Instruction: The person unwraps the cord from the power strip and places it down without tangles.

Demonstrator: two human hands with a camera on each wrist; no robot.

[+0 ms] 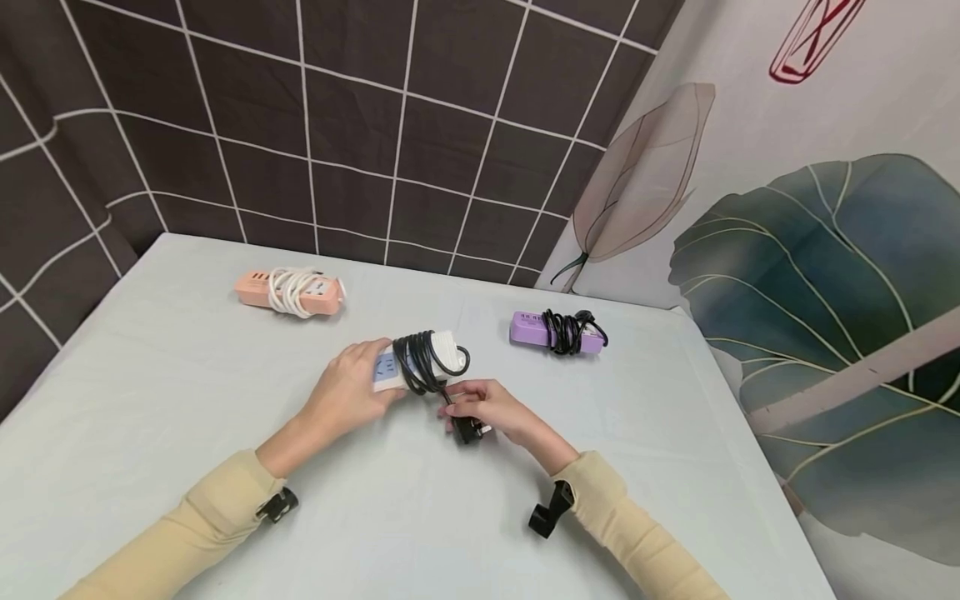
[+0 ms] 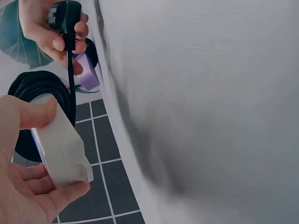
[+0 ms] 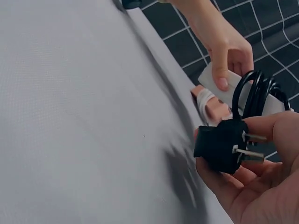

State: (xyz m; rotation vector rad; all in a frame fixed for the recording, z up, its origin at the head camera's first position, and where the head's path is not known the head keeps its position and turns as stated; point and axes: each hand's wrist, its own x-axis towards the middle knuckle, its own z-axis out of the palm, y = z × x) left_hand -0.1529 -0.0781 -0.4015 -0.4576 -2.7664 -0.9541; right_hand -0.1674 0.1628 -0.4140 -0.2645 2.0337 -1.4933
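My left hand [image 1: 347, 386] grips one end of a white power strip [image 1: 386, 372] with blue socket faces, thumb and fingers on opposite sides. A black cord [image 1: 422, 363] is wound in several loops round the strip's other half. From these loops a short length runs to a black plug [image 3: 222, 145] with metal prongs. My right hand [image 1: 491, 406] holds this plug between thumb and fingers, just right of and below the strip in the head view. In the left wrist view, the white power strip [image 2: 62, 144] shows its plain back side, and the cord stretches straight to the plug [image 2: 65, 17].
A peach power strip [image 1: 325, 297] wrapped in white cord [image 1: 288, 292] lies at the back left of the white-covered table [image 1: 360, 517]. At the back right is a purple power strip [image 1: 529, 329] with black cord [image 1: 564, 332]. A dark checked curtain [image 1: 352, 125] hangs behind.
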